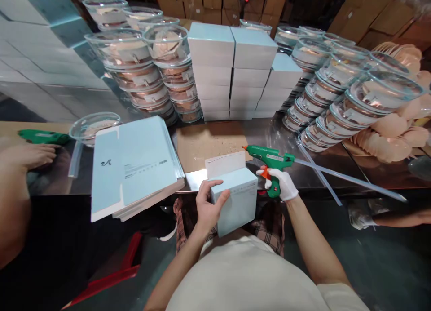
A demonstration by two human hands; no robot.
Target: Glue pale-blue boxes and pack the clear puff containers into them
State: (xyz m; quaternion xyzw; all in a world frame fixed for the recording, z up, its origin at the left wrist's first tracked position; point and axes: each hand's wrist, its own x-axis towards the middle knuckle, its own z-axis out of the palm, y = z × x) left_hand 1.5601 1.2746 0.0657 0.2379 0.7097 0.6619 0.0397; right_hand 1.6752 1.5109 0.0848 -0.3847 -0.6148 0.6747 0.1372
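Green plastic fills the white-gloved right hand [283, 184], whose fingers are wrapped tight round the grip of a glue gun [272, 163], one finger on its orange trigger. The gun's long axis runs nearly level across the view, its orange nozzle pointing left toward the raised flap of the box, while a clear glue stick [350, 179] trails out of its back end to the right and lies over a second clear stick on the table. The bare left hand [207, 203] is curled round the left side of a pale blue cardboard box [235, 203], thumb on its top edge, fingers bent along its near corner; the box is held at the near edge of the table [336, 178], over the person's lap, its white flap standing open and upright at the back. Just left of it lies a tilted pile of flat, matte blue box blanks [134, 167] printed with small dark text. Behind, on the shiny dark tabletop, stand stacked closed blue boxes [232, 68], square and smooth, flanked by leaning towers of round clear plastic containers [346, 95] with peach-coloured contents. At far left another person's hand [27, 154] rests by a second green glue gun [42, 136].
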